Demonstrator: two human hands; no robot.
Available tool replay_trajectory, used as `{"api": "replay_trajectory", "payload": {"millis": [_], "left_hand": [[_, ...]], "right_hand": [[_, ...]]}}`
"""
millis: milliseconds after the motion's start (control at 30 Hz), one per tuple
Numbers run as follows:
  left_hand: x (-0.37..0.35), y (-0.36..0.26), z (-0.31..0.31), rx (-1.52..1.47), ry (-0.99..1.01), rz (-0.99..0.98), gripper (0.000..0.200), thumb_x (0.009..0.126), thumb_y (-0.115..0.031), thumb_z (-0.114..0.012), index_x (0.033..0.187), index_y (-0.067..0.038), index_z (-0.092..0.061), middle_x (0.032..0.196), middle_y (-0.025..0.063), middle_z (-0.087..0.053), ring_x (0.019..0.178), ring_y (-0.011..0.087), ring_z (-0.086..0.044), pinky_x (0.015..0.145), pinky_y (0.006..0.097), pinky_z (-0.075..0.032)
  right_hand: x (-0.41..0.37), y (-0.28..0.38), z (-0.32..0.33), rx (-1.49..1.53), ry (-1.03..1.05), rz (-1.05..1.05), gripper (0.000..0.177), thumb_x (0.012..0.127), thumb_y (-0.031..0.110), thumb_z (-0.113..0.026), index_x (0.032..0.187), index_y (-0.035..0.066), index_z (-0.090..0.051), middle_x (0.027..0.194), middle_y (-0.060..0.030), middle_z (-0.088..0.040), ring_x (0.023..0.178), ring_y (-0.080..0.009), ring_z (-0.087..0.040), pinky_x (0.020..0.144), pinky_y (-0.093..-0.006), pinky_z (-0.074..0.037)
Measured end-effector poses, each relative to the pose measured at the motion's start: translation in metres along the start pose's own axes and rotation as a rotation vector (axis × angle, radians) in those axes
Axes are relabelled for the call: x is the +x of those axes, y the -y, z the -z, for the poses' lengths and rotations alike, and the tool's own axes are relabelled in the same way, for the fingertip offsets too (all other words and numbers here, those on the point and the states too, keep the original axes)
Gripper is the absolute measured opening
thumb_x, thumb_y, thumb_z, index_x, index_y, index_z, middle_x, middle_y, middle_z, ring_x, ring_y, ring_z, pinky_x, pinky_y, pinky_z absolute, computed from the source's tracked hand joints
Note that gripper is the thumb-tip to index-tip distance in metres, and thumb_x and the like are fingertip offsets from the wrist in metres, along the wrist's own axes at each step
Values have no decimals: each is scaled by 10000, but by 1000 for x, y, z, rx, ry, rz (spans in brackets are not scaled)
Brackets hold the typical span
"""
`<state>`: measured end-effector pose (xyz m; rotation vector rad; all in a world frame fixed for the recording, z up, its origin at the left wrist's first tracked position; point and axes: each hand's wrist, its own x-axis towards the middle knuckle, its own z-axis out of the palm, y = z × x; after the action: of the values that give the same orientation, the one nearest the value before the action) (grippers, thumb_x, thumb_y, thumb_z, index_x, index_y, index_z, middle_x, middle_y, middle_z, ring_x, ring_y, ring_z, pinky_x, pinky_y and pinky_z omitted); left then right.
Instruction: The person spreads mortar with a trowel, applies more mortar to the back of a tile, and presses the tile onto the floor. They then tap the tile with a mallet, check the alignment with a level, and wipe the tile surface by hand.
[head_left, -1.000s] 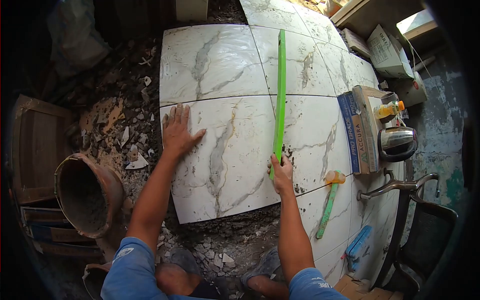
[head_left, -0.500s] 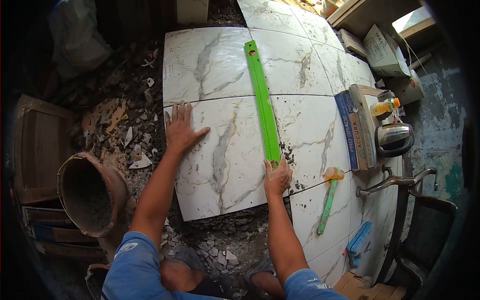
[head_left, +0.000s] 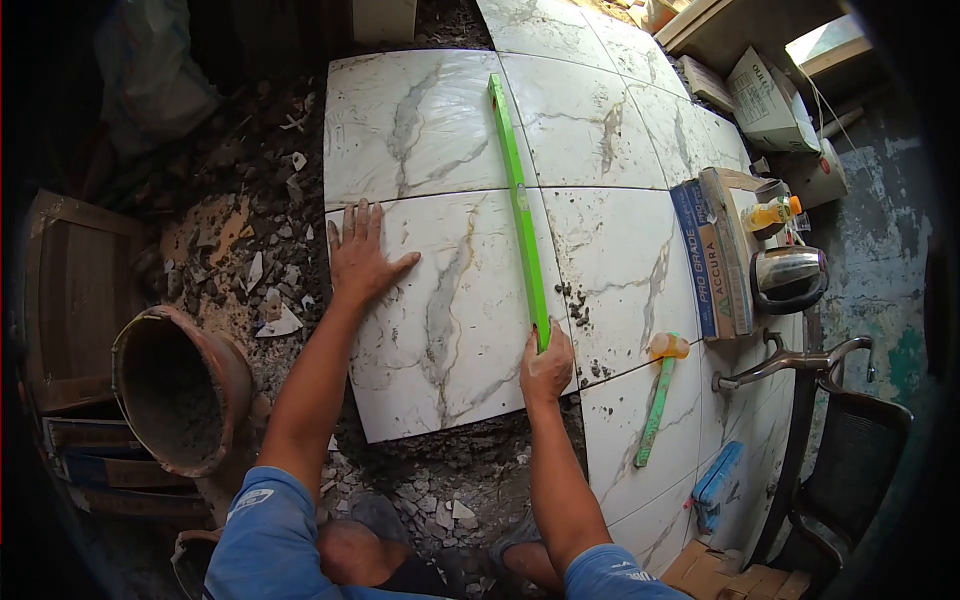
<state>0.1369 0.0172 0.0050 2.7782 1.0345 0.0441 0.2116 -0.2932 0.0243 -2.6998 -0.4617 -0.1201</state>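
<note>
My left hand (head_left: 362, 255) lies flat with fingers spread on the left edge of a white, grey-veined floor tile (head_left: 405, 340). A long green spirit level (head_left: 523, 215) stands on its narrow edge, running from this tile across the joint onto the tile beyond (head_left: 415, 125). My right hand (head_left: 547, 365) is closed around the near end of the level, low on the tile's right side. To the right of that hand, a mallet (head_left: 655, 415) with a green handle and a yellowish head rests on another tile.
Dark rubble and tile shards (head_left: 275, 270) cover the ground at left, beside a bucket (head_left: 180, 390) with grey contents. At right stand a tile box (head_left: 712, 260), an electric kettle (head_left: 788, 280), a bottle (head_left: 770, 213), a blue case (head_left: 718, 485) and a chair (head_left: 855, 460).
The level has turned from lying on its broad face to standing on its narrow edge. My right hand has turned with it and shifted slightly nearer. The left hand stays in place.
</note>
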Motion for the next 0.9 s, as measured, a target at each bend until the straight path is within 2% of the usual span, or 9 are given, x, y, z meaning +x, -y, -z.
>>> {"api": "replay_trajectory", "payload": {"millis": [200,267,367,467,533,600,767,800,900], "left_hand": [[0,-2,4,27,14,-8,1065,746,-787,-487,1515,-102,-215,1580,112,-181,1473,261,-98,1179,501,-34],[0,-2,4,24,21,10,1052,744,-750,-536,1515,-112,-212,1583,100,-172,1472,251,-104,1180,499,-52],[1,-3,6,28,17,6,1049,743,-749,-540,1513,-114,-218,1581,105,-179,1469,260,-121,1177,507,-67],[2,-3,4,32,17,0,1056,744,-776,-502,1511,-105,-227,1579,123,-171,1469,266,-115,1179,501,-42],[3,-2,1,47,11,-9,1057,740,-770,-514,1511,-106,-229,1578,121,-173,1468,267,-120,1179,503,-49],[4,-2,0,62,4,-14,1057,736,-764,-526,1510,-107,-231,1578,119,-176,1467,269,-126,1178,505,-56],[4,-5,0,74,11,-12,1064,721,-735,-577,1507,-102,-240,1576,117,-184,1463,279,-137,1172,515,-83],[6,-5,-1,81,9,-14,1067,720,-735,-578,1506,-98,-239,1575,119,-186,1463,281,-137,1171,517,-85],[8,-7,0,89,35,-6,1067,716,-682,-609,1510,-85,-221,1578,124,-177,1466,283,-126,1172,512,-79]], "right_hand": [[-2,-6,4,77,60,-28,443,842,183,-656,1244,32,-546,1071,-179,-620,1016,-368,-573,859,-448,-473],[-4,-8,4,74,62,-26,453,838,187,-661,1247,28,-544,1075,-185,-620,1021,-371,-572,863,-449,-473],[-3,-9,13,64,71,-11,513,836,263,-683,1260,14,-537,1062,-179,-624,1004,-357,-578,862,-441,-474],[17,-22,31,283,-52,-79,631,840,430,-686,1271,-6,-533,1025,-141,-625,948,-304,-582,832,-421,-474],[56,-45,36,406,-99,-171,601,877,452,-640,1246,-13,-546,1026,-143,-627,929,-283,-590,780,-395,-483],[108,-70,28,293,-179,-115,513,928,411,-583,1191,-30,-569,1036,-163,-631,930,-282,-601,777,-389,-487],[228,-106,-29,73,-221,139,440,940,355,-571,1156,-29,-584,1087,-191,-609,1024,-349,-557,930,-431,-436],[239,-103,-35,23,-220,207,430,937,352,-571,1156,-18,-587,1126,-188,-594,1072,-356,-533,965,-435,-414],[244,-93,-52,-177,-244,174,427,931,359,-572,1168,4,-587,1224,-175,-541,1163,-352,-471,1000,-444,-383]]}}
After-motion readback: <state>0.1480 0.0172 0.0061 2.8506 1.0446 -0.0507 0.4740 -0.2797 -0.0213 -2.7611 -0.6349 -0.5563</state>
